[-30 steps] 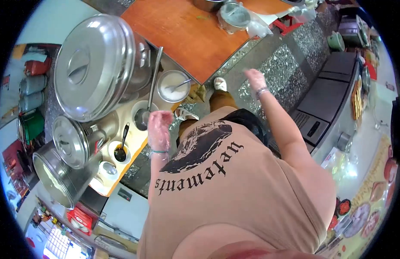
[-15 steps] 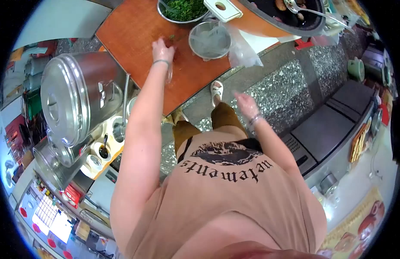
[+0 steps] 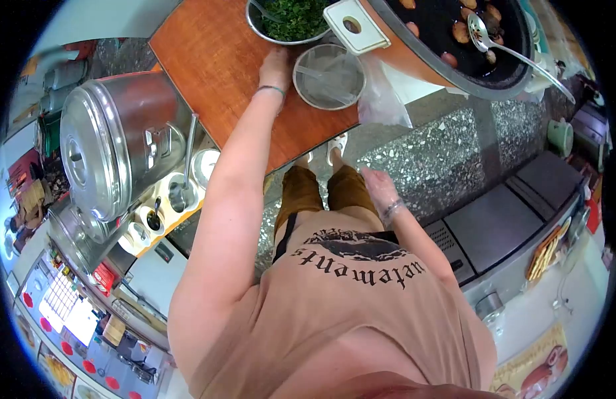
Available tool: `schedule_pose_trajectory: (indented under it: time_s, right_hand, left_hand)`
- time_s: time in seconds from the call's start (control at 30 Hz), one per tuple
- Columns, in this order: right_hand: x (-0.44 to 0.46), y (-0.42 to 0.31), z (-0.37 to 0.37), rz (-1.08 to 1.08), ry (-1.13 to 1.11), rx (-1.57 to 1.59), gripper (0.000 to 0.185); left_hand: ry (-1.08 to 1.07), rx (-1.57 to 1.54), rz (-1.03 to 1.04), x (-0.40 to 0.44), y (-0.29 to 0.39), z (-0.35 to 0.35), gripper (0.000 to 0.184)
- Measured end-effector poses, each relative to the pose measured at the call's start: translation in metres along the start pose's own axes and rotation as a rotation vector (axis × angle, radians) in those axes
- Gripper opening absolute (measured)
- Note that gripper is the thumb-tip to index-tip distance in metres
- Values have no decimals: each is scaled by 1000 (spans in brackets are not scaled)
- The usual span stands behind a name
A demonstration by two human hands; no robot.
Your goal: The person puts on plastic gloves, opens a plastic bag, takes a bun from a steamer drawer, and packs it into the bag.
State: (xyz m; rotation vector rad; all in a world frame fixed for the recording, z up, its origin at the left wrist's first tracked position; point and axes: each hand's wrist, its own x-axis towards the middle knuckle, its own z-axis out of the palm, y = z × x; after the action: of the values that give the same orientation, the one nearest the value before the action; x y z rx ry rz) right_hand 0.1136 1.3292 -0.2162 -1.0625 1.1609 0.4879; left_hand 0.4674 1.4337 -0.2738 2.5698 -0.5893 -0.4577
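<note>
My left hand (image 3: pixel 274 68) is low over the brown tabletop (image 3: pixel 218 60), just below the rim of a metal bowl of chopped greens (image 3: pixel 294 18). Its fingers point away from me and are mostly hidden by the back of the hand. Close to its right stands a round container (image 3: pixel 329 76) with clear plastic film in it. My right hand (image 3: pixel 379 189) hangs beside my thigh, above the floor, in what looks like a thin clear glove. Its fingers are loosely bent, the thumb apart, with nothing visible in them.
A large orange pot (image 3: pixel 421 50) with dark liquid, brown pieces and a slotted spoon (image 3: pixel 484 40) stands at upper right. A plastic bag (image 3: pixel 384 100) hangs off the table edge. On the left is a big lidded steel barrel (image 3: pixel 95 149); on the right, a dark-topped unit (image 3: pixel 494 226).
My left hand has moved forward and right, closer to the bowl of greens. My right hand has dropped slightly toward my thigh. The view has shifted, showing more of the pot.
</note>
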Motion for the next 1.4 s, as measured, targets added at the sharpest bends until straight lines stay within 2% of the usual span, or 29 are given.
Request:
schedule_pose_trajectory:
  time_s: [0.1, 0.13, 0.2, 0.27, 0.33, 0.4, 0.47, 0.53, 0.57, 0.63, 0.67, 0.73, 0.8, 0.83, 0.87, 0.9, 0.97, 1.03, 1.07, 1.13, 1.2, 1.27, 1.3, 1.37, 1.4]
  right_hand:
    - [-2, -10, 8, -2, 29, 82, 31]
    - [-7, -15, 9, -5, 18, 69, 31]
    - [-18, -28, 13, -103, 55, -92, 33]
    - [-11, -20, 13, -145, 55, -153, 34]
    - [-10, -20, 22, -189, 52, -217, 36]
    - [-16, -32, 35, -59, 82, -77, 37]
    - [-27, -44, 49, -61, 32, -59, 36]
    - [-15, -46, 51, -269, 13, -167, 34]
    - [-10, -43, 50, -360, -30, -159, 32]
    - [-17, -52, 57, -351, -30, -165, 32]
    - [-20, -59, 61, -345, -18, -168, 31]
    - [-19, -63, 62, -445, -57, -215, 31]
    - [-23, -68, 69, -425, -81, -189, 32]
    - [-32, -77, 77, -439, -58, -227, 41]
    - [-37, -83, 83, -452, -62, -230, 41]
    - [-42, -90, 87, -488, -69, -250, 41]
    - [-57, -109, 97, -542, -51, -260, 41]
    - [-78, -132, 115, -527, -43, -337, 41]
    - [-82, -132, 116, -544, 0, -314, 41]
    - [-77, -141, 129, -522, -119, -262, 36]
    - [-88, -152, 150, -494, -129, -196, 32]
    - [-83, -153, 164, -451, -229, -107, 28]
    - [-89, -158, 171, -456, -243, -175, 25]
    - [-89, -157, 185, -510, -261, -214, 24]
    - [-88, -161, 191, -556, -286, -265, 23]
  left_hand:
    - [5, 71, 8, -20, -11, -11, 26]
    - [-47, 39, -50, -28, -20, -20, 22]
    - [-64, 17, -127, -39, -26, -49, 18]
    - [338, -366, 43, -41, 3, -88, 13]
    - [629, -435, 251, -20, 42, -124, 14]
    - [530, -340, 333, 1, 62, -131, 18]
    - [52, 274, 282, 10, 61, -116, 21]
    - [395, 170, 441, 19, 65, -121, 17]
    - [405, 193, 454, 24, 68, -131, 15]
    - [501, 253, 468, 24, 71, -144, 13]
    - [476, 236, 419, 22, 70, -145, 14]
    - [237, 176, 347, 9, 69, -150, 19]
    - [339, -42, 430, -20, 62, -143, 41]
    - [389, -36, 505, -37, 56, -145, 49]
    - [437, -32, 580, -55, 49, -152, 57]
    - [379, -122, 600, -71, 43, -164, 47]
    - [-26, -69, 398, -113, 27, -189, 38]
    - [-46, -112, 376, -155, 2, -191, 32]
    - [-137, -190, 319, -173, -8, -195, 39]
    - [-29, -219, 309, -212, -21, -203, 59]
    - [154, -178, 378, -229, -45, -183, 54]
    - [51, -298, 221, -241, -64, -169, 36]
    - [57, -295, 250, -243, -56, -173, 36]
    - [42, -522, -70, -253, -38, -186, 18]
    - [48, -520, -50, -249, -40, -184, 18]
